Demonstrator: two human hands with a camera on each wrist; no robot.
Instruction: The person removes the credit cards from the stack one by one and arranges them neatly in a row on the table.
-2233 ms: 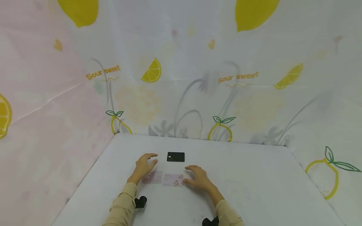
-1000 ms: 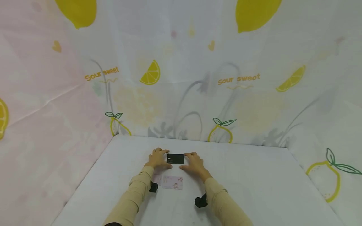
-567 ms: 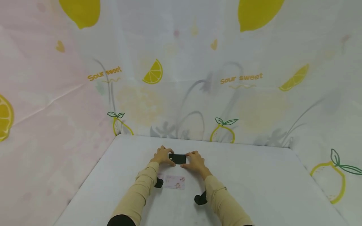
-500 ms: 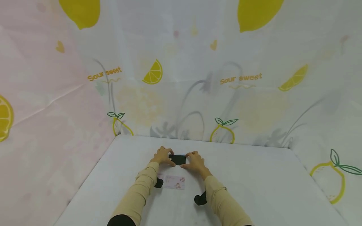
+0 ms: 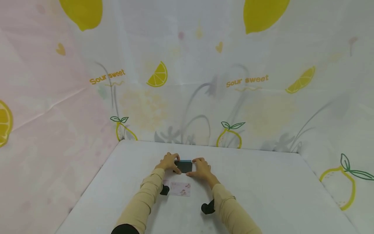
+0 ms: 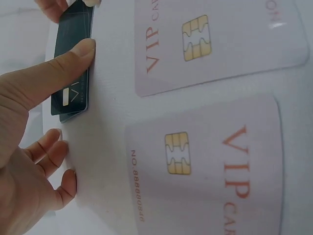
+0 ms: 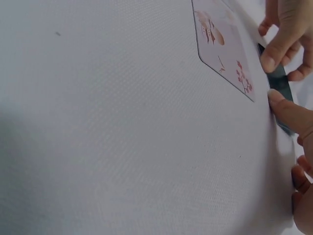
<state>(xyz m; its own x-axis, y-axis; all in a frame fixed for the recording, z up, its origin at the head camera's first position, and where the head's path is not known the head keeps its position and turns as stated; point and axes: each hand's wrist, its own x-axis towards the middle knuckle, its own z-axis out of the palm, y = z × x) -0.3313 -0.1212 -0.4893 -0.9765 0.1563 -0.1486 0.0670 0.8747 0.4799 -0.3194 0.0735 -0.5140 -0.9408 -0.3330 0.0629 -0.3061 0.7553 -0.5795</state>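
Note:
A black VIP card stands tilted at mid-table, with a blue-lit strip along its far edge. In the left wrist view a second dark card peeks out beneath the black one, slightly offset. My left hand pinches the left end, thumb on the near long edge and index at the far corner. At the right end, my right hand holds it by the corners between thumb and index. Toward me lie two pale pink VIP cards side by side; the left forearm hides most of the left pale card.
The white table stretches to both sides and ends at a lemon-print cloth backdrop. Black wrist-worn pieces hang by the beige sleeves.
Both hands have moved from beside the pale cards to the black card and taken its ends. The card has gone from flat to tilted, and a blue far edge now shows.

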